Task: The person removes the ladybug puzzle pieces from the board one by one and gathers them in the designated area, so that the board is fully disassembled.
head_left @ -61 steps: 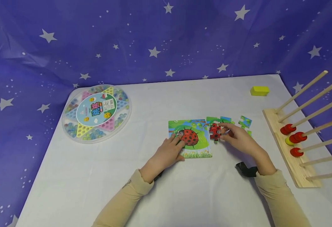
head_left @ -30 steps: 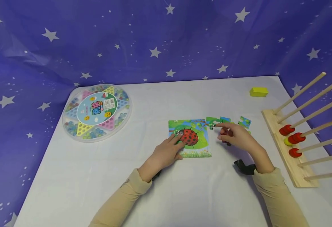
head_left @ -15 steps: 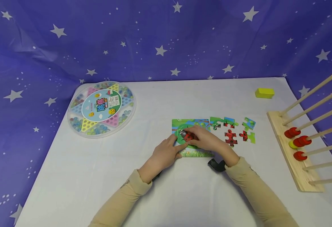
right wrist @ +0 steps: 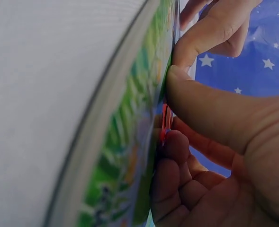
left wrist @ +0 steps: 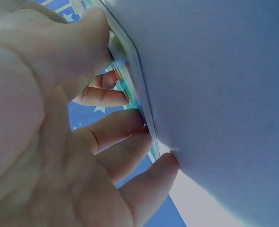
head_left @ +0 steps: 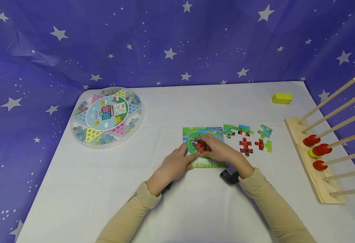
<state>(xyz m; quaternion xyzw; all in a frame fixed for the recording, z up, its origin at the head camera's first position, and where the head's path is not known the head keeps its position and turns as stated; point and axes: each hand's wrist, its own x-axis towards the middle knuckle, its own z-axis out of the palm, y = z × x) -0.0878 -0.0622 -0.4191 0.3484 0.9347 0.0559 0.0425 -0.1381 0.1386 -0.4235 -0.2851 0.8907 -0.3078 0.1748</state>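
Observation:
A ladybug puzzle (head_left: 208,164) lies flat near the table's middle, its picture partly covered by both hands. On its left side rests my left hand (head_left: 175,163), fingers extended, with fingertips against the board in the left wrist view. My right hand (head_left: 221,150) reaches across from the right. Its thumb and curled fingertips touch the red ladybug area; whether they pinch a piece is hidden. Loose puzzle pieces lie just right of the board: a red spotted piece (head_left: 245,147), a green piece with the ladybug's head (head_left: 230,131), a blue-topped piece (head_left: 266,131) and several others.
A round Chinese checkers set (head_left: 107,118) with marbles sits at the back left. On the right stands a wooden peg rack (head_left: 314,168) with upright rods and some red and yellow beads (head_left: 323,148). A yellow block (head_left: 282,98) lies at the back right.
My right hand has set a red spotted piece down among the loose ones and moved left onto the ladybug picture. The left hand stays on the board. The view has shifted slightly.

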